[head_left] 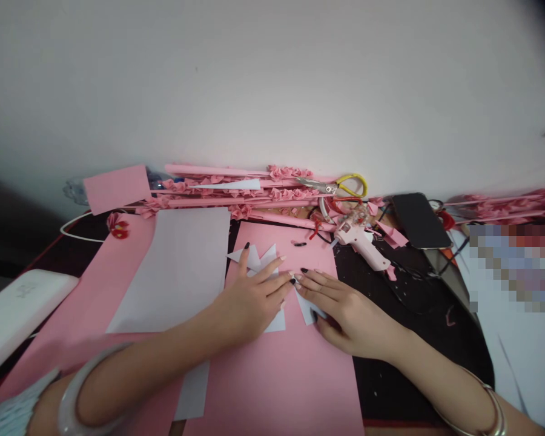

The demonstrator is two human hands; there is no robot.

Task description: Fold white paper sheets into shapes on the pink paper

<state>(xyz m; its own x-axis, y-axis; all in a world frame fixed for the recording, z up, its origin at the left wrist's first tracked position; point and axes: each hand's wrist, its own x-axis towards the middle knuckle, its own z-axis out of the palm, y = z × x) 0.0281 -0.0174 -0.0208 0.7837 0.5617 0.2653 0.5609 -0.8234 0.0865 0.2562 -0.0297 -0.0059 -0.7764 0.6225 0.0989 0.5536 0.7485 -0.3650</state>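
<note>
Over a pink sheet point(286, 375), my left hand point(257, 300) lies with its fingers spread across a folded white paper point(275, 321) whose pointed corners show above the fingers. My right hand point(338, 303) rests just to the right, its fingers extended and lying on another part of white paper point(305, 307). The fingertips of both hands meet near the middle of the pink sheet. Whether the white parts are one piece cannot be seen under the fingers.
White sheets point(186, 260) lie at the left, near a white box-like object point(22, 315). Behind are pink paper stems point(236, 203) and yellow-handled scissors point(329, 188). A glue gun point(363, 245) and a black phone point(421, 221) lie at the right.
</note>
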